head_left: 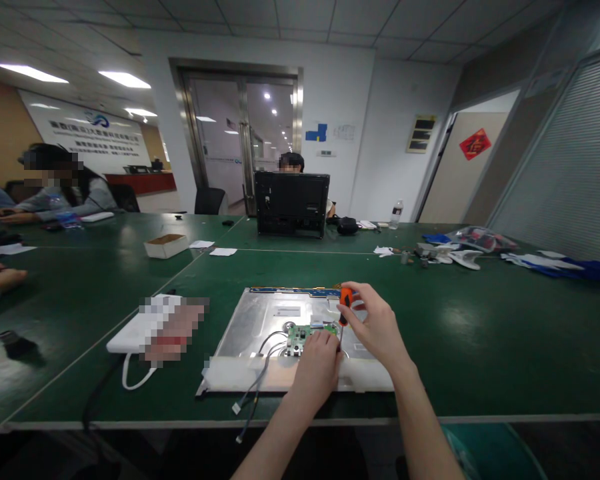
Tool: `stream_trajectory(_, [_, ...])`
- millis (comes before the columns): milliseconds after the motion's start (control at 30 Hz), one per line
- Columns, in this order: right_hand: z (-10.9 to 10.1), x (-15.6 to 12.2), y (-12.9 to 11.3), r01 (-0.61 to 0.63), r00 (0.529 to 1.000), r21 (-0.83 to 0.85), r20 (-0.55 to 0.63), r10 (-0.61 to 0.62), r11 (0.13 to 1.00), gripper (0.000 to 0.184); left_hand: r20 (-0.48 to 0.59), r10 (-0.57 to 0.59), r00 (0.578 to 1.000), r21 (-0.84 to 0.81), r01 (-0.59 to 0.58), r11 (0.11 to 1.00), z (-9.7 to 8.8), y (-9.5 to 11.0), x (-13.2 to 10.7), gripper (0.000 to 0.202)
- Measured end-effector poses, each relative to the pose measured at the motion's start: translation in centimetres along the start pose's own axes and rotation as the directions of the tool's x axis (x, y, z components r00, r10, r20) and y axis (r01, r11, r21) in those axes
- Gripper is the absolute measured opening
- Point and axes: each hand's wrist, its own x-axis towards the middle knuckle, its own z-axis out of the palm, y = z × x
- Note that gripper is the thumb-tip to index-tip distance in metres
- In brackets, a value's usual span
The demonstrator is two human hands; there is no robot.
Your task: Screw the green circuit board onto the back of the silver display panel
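Evidently for a straight reach downward, the right hand (379, 321) clasps the orange-and-black screwdriver (347, 298) by its handle, nearly upright, shaft toward the right side of the green circuit board (298, 335). The left hand (319, 363) lies low at the board's near side, perhaps steadying it; whether its fingers pinch anything, I cannot tell. The metal panel (240, 333) sits flat beneath, probably for firm support, cables (269, 363) trailing near left.

Metal panel (257, 323) on green table (480, 353)
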Motion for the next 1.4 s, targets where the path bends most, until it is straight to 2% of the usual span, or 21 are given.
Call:
stream_trajectory(200, [-0.05,0.01,0.15,-0.005,1.0,-0.02,-0.025,0.005,1.0,0.026,0.0,-0.003,1.0,0.012,0.003,1.0,-0.03,0.1,0.08,0.006])
stream_trajectory(500, [0.07,-0.06,0.19,0.008,1.0,-0.003,-0.03,-0.009,1.0,0.035,0.016,-0.015,1.0,0.016,0.015,1.0,-0.14,0.13,0.04,0.006])
stream_trajectory(667, [0.25,-0.19,0.45,-0.052,0.998,-0.032,-0.025,0.051,0.998,0.028,-0.001,-0.009,1.0,-0.004,0.009,1.0,0.14,-0.03,0.09,0.007])
stream_trajectory(900, [0.18,-0.29,0.51,-0.084,0.996,-0.042,-0.001,0.084,0.996,0.029,0.001,0.008,1.0,-0.027,-0.008,1.0,-0.04,-0.17,-0.05,0.007])
stream_trajectory(1200, [-0.25,-0.09,0.29,0.011,0.999,-0.024,0.035,-0.01,1.0,0.033,0.014,0.018,1.0,-0.04,-0.018,0.999,0.27,-0.67,0.13,0.011])
stream_trajectory(1400, [-0.15,-0.21,0.49,-0.066,0.998,-0.043,0.003,0.066,0.997,0.034,0.012,0.023,1.0,-0.046,-0.022,0.999,0.23,-0.57,0.05,0.011])
